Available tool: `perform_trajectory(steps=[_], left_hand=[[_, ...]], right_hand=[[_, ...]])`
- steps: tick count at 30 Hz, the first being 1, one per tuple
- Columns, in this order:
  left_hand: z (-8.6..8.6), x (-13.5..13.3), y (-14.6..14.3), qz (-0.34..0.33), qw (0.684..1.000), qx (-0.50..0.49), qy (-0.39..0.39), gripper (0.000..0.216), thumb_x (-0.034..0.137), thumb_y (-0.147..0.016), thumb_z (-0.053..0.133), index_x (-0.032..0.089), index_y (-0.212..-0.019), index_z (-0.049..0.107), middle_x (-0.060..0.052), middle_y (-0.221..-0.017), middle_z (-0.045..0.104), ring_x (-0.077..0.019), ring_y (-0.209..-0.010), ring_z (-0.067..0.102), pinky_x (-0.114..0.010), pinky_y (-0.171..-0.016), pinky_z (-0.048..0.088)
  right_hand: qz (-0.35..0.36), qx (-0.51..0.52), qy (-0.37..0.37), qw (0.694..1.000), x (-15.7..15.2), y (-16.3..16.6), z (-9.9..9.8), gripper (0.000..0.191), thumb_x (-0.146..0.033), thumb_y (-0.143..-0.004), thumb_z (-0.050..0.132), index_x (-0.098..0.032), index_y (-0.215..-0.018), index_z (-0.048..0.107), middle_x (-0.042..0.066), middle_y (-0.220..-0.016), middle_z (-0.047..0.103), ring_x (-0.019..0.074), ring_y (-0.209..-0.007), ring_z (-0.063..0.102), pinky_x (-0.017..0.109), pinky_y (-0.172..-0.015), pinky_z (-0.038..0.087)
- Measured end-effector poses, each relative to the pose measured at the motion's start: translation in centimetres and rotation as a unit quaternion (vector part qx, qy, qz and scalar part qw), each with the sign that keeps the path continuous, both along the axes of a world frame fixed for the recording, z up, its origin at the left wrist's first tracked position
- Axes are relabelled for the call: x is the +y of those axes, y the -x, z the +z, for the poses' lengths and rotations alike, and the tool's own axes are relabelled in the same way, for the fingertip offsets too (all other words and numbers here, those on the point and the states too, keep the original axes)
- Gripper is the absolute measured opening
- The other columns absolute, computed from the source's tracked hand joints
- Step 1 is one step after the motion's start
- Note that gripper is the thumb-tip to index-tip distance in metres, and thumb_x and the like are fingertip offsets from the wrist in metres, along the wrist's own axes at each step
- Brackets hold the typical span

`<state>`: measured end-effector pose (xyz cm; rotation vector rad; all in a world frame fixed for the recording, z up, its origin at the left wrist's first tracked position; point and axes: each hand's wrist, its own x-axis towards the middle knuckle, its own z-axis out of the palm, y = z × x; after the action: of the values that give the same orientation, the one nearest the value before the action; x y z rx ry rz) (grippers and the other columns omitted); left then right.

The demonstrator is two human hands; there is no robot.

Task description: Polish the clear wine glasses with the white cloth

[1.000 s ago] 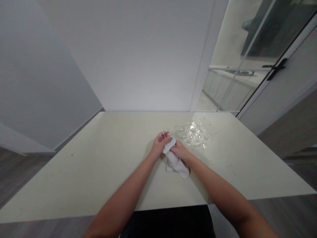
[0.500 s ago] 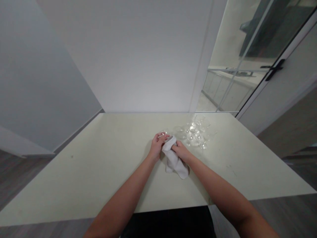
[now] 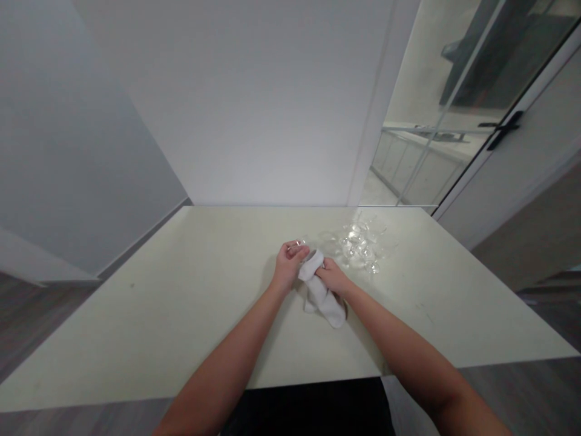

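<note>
My right hand (image 3: pixel 334 276) is closed on the upper part of a white sock (image 3: pixel 327 307), whose toe end hangs down toward me over the table. The sock's cuff (image 3: pixel 313 261) faces my left hand and shows a darker inner opening. Thumb and fingers of my left hand (image 3: pixel 287 264) pinch a small clear plastic piece (image 3: pixel 299 243) just beyond the cuff. Its exact shape is hard to make out. Whether the left fingertips also touch the cuff cannot be seen.
A loose pile of clear plastic pieces (image 3: pixel 361 242) lies right of my hands on the pale table (image 3: pixel 190 290). White panels (image 3: pixel 254 109) rise behind the table's far edge. At the right stand a glazed partition and a door with a black handle (image 3: pixel 506 128).
My left hand has shifted very slightly left, leaving a little more of the sock's cuff in view. My right hand and the sock stay almost where they were.
</note>
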<state>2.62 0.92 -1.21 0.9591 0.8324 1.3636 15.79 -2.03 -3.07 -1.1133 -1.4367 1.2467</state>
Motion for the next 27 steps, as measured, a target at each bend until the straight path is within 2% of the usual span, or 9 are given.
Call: perform_trajectory(steps=[3, 5, 10, 12, 14, 17, 20, 23, 27], left_hand=[[0.0, -0.2, 0.3, -0.052, 0.998, -0.024, -0.032, 0.043, 0.037, -0.066, 0.075, 0.017, -0.099, 0.058, -0.008, -0.094, 0.068, -0.0167, -0.080, 0.063, -0.028, -0.073, 0.047], [0.1, -0.3, 0.4, -0.077, 0.996, -0.031, -0.045, 0.044, 0.040, -0.069, 0.072, 0.017, -0.104, 0.059, -0.009, -0.100, 0.067, -0.0171, -0.084, 0.062, -0.028, -0.074, 0.047], [0.1, 0.1, 0.3, -0.001, 0.997, 0.002, -0.076, 0.042, 0.033, -0.061, 0.078, 0.018, -0.098, 0.063, -0.002, -0.084, 0.065, -0.0132, -0.077, 0.059, -0.023, -0.070, 0.045], [0.0, 0.2, 0.3, 0.007, 0.997, -0.004, -0.072, 0.041, 0.030, -0.060, 0.079, 0.018, -0.096, 0.063, -0.002, -0.081, 0.064, -0.0126, -0.074, 0.058, -0.023, -0.070, 0.045], [-0.1, 0.1, 0.5, -0.033, 0.997, -0.025, -0.059, 0.043, 0.033, -0.060, 0.079, 0.017, -0.097, 0.063, -0.004, -0.085, 0.066, -0.0134, -0.075, 0.060, -0.025, -0.073, 0.046], [0.1, -0.5, 0.9, -0.155, 0.984, -0.072, -0.049, 0.058, 0.040, -0.057, 0.081, 0.016, -0.106, 0.062, -0.010, -0.099, 0.067, -0.0183, -0.086, 0.062, -0.030, -0.080, 0.046], [0.5, -1.0, 0.9, -0.210, 0.972, -0.091, -0.042, 0.067, 0.041, -0.054, 0.083, 0.014, -0.112, 0.061, -0.013, -0.105, 0.066, -0.0217, -0.092, 0.062, -0.031, -0.083, 0.045], [0.5, -0.6, 0.9, -0.169, 0.980, -0.104, -0.015, 0.059, 0.043, -0.060, 0.078, 0.015, -0.110, 0.062, -0.012, -0.104, 0.067, -0.0198, -0.089, 0.064, -0.030, -0.081, 0.046], [-0.2, 0.8, 1.1, -0.042, 0.986, -0.153, 0.053, 0.040, 0.045, -0.071, 0.068, 0.017, -0.099, 0.063, -0.005, -0.098, 0.068, -0.0145, -0.086, 0.064, -0.026, -0.077, 0.048]], right_hand=[[0.025, 0.071, 0.079, 0.994, -0.5, 0.4, -0.2, 0.029, -0.039, -0.076, 0.055, -0.017, -0.090, 0.065, 0.001, -0.069, 0.064, 0.0129, -0.059, 0.053, 0.023, -0.055, 0.042], [0.019, 0.079, 0.075, 0.994, -0.6, 0.7, -0.3, 0.027, -0.038, -0.076, 0.055, -0.018, -0.090, 0.065, 0.001, -0.071, 0.064, 0.0126, -0.058, 0.052, 0.023, -0.055, 0.041], [-0.028, -0.033, -0.088, 0.995, -0.1, 1.0, 0.0, 0.017, -0.021, -0.072, 0.056, -0.017, -0.085, 0.066, -0.001, -0.078, 0.063, 0.0130, -0.075, 0.053, 0.025, -0.072, 0.042], [-0.011, -0.044, -0.101, 0.994, 0.0, 0.7, 0.2, 0.017, -0.019, -0.072, 0.054, -0.017, -0.084, 0.066, -0.001, -0.077, 0.062, 0.0124, -0.073, 0.052, 0.024, -0.071, 0.042], [0.037, -0.008, -0.036, 0.999, -0.2, 0.1, 0.4, 0.016, -0.019, -0.071, 0.054, -0.017, -0.083, 0.065, -0.002, -0.071, 0.060, 0.0110, -0.065, 0.049, 0.023, -0.062, 0.040], [0.108, 0.077, 0.095, 0.987, -0.8, -1.1, 0.5, 0.015, -0.025, -0.067, 0.062, -0.016, -0.079, 0.062, -0.001, -0.067, 0.059, 0.0103, -0.057, 0.047, 0.022, -0.053, 0.037], [0.108, 0.120, 0.125, 0.979, -1.2, -1.5, 0.5, 0.021, -0.030, -0.065, 0.067, -0.017, -0.080, 0.060, 0.000, -0.069, 0.060, 0.0117, -0.058, 0.050, 0.024, -0.054, 0.040], [0.062, 0.161, 0.140, 0.975, -1.1, -0.9, 0.7, 0.026, -0.037, -0.068, 0.065, -0.019, -0.086, 0.060, 0.001, -0.073, 0.062, 0.0131, -0.060, 0.053, 0.025, -0.057, 0.043], [-0.049, 0.153, 0.123, 0.979, -0.3, -0.2, 0.8, 0.035, -0.047, -0.072, 0.060, -0.020, -0.093, 0.058, 0.003, -0.078, 0.063, 0.0151, -0.065, 0.056, 0.026, -0.058, 0.045]])
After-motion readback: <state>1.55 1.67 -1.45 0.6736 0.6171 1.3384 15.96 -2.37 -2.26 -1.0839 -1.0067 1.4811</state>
